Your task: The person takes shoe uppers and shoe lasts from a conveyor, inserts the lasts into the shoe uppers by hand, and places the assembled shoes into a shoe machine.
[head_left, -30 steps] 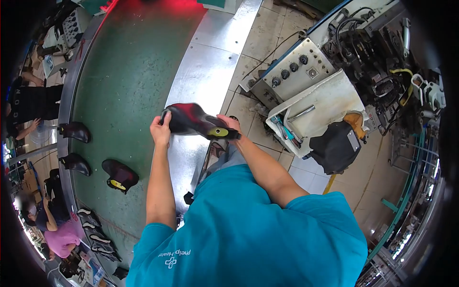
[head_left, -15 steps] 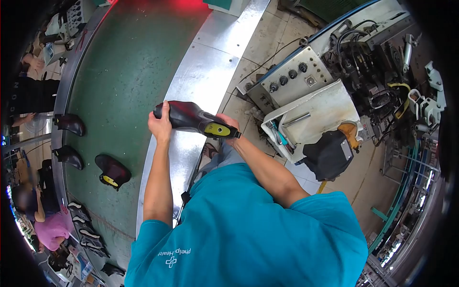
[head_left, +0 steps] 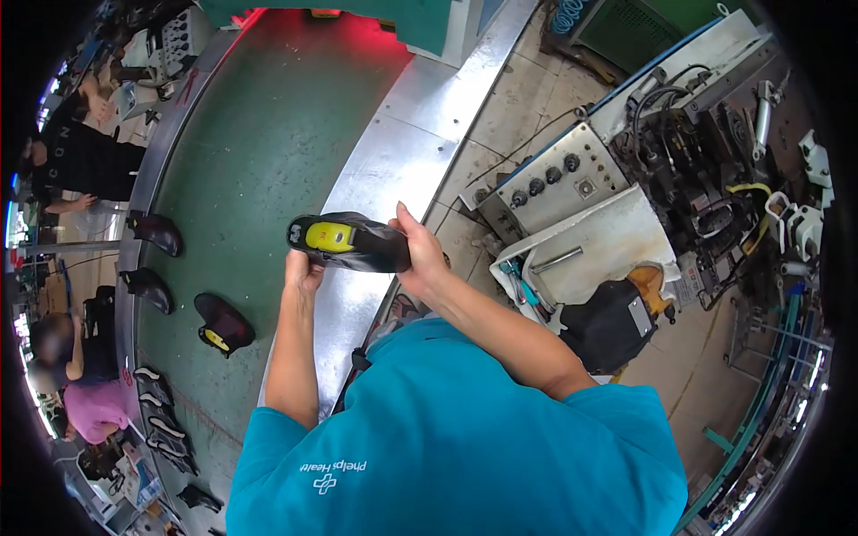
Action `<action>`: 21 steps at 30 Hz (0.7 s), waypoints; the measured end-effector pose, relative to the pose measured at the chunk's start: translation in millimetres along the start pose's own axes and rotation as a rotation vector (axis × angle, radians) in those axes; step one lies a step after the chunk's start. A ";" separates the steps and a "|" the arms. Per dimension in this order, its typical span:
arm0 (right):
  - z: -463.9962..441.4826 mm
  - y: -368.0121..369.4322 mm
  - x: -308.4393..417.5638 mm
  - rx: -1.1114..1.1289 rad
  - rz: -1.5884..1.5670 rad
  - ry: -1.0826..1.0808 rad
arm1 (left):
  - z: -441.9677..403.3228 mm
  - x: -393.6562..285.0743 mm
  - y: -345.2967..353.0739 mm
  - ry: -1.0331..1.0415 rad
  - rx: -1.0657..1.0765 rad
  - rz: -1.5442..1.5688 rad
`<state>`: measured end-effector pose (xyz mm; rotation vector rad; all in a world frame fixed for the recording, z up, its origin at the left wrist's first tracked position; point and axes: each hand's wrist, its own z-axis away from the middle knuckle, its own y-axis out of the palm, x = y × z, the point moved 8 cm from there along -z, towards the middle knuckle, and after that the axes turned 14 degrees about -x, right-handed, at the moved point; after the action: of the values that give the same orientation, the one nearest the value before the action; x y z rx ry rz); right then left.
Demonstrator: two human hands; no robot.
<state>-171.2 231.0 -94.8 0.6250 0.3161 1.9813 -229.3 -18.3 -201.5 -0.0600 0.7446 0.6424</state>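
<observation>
Over the metal edge of the conveyor I hold a black shoe upper on a last (head_left: 371,250), roughly level, with the last's yellow-green top showing toward its left end. Closed under that left end is my left hand (head_left: 304,271), its fingers partly hidden by the shoe. My right hand (head_left: 424,250) grips the other end, the thumb raised along its side. On the green belt to the left lies another lasted dark shoe upper (head_left: 225,326), with yellow in its opening. Two more dark uppers, a rear one (head_left: 156,233) and a nearer one (head_left: 147,289), rest at the belt's far edge.
A metal rail (head_left: 384,165) borders the green belt (head_left: 259,143); red light glows at its far end by a green housing (head_left: 424,27). At right stands a machine with a knobbed control panel (head_left: 559,174) and a white tray (head_left: 608,250). Co-workers (head_left: 89,147) stand across the belt.
The shoe upper has been turned end for end: its yellow-green opening moved from the right end to the left. Both hands have changed their grip, and my view has shifted slightly.
</observation>
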 end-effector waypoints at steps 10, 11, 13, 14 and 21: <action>114.6 4.9 86.2 0.371 1.004 -1.118 | 44.8 -50.1 24.6 0.007 0.209 0.083; 123.3 11.4 87.6 0.357 0.999 -1.132 | 58.0 -55.2 36.1 0.057 0.228 0.065; 152.9 38.7 73.2 0.497 1.115 -1.447 | 87.9 -60.4 53.7 0.036 0.308 0.028; 156.5 38.6 69.2 0.482 1.109 -1.462 | 99.3 -60.3 60.3 0.018 0.370 -0.007; 185.3 -10.2 47.0 0.351 1.159 -1.469 | 123.5 -49.3 65.5 0.118 0.418 -0.041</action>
<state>-78.8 269.3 68.4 2.6494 -0.7977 1.7796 -217.9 42.4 -66.7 0.2719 0.9770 0.4371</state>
